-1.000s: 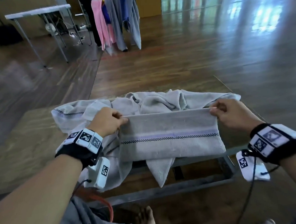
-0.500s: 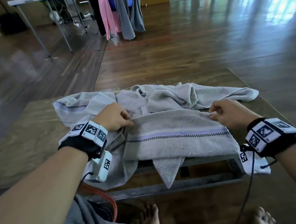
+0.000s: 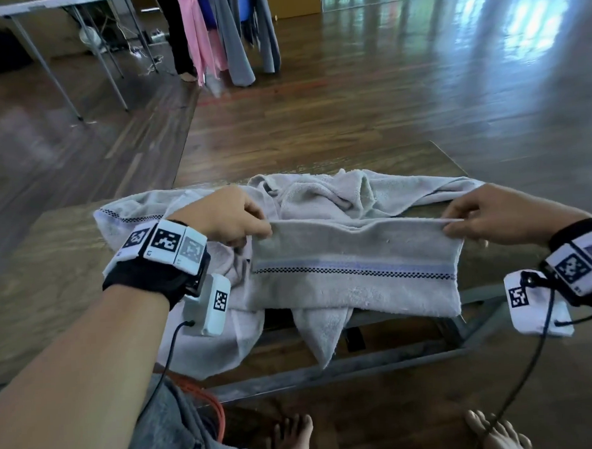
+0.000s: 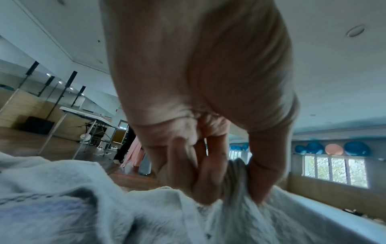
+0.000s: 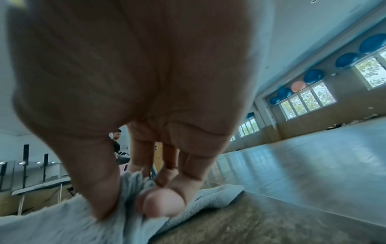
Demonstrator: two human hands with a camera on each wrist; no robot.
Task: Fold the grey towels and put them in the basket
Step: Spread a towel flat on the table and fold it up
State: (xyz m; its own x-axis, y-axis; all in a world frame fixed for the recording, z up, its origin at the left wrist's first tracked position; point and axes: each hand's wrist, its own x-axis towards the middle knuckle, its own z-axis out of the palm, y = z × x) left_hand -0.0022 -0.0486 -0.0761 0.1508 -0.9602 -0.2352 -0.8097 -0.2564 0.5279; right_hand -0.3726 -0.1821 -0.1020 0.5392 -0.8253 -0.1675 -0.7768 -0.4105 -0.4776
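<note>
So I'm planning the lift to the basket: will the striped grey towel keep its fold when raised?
Probably not: the striped grey towel sags between the left hand and right hand, so it's floppy. A corner already droops over the table edge. It looks light, held by pinches alone.

Towel edge lifted and pulled taut

Since a second ago I have raised the folded grey towel [image 3: 355, 272] by its top edge and drawn my hands further apart: my left hand [image 3: 227, 216] and right hand [image 3: 503, 213] now pinch the two upper corners with the edge stretched straight between them, where it sagged half a second ago. My gaze has dropped too, so my bare feet [image 3: 292, 437] now show below the table [image 3: 50, 271].
</note>
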